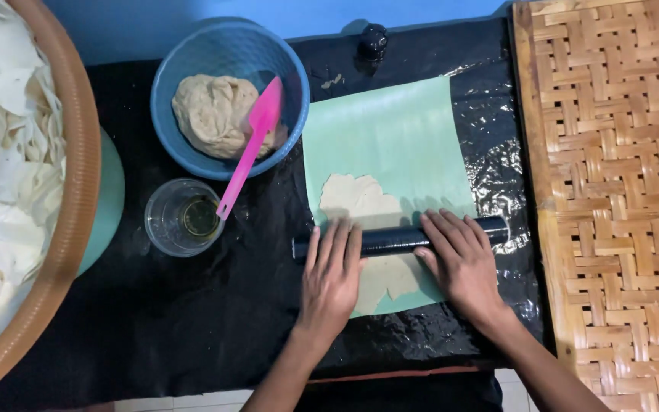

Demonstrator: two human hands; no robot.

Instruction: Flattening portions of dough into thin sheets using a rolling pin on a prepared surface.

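Head view: left hand (331,278) and right hand (461,263), palms flat and open on the black roller (390,240), nothing clasped; press evenly so the dough (360,200) thins uniformly on the green sheet (390,137).

place: a home food-making spot, probably on the floor
surface: black plastic sheet (192,320) spread flat, pale tiles showing at its near edge
dough: lump in a blue basket (230,46), more flattened on a green sheet (390,130)
tools: black roller (390,240), pink spatula (252,149)
trays: woven mat (612,191); basket of white chips (1,175)
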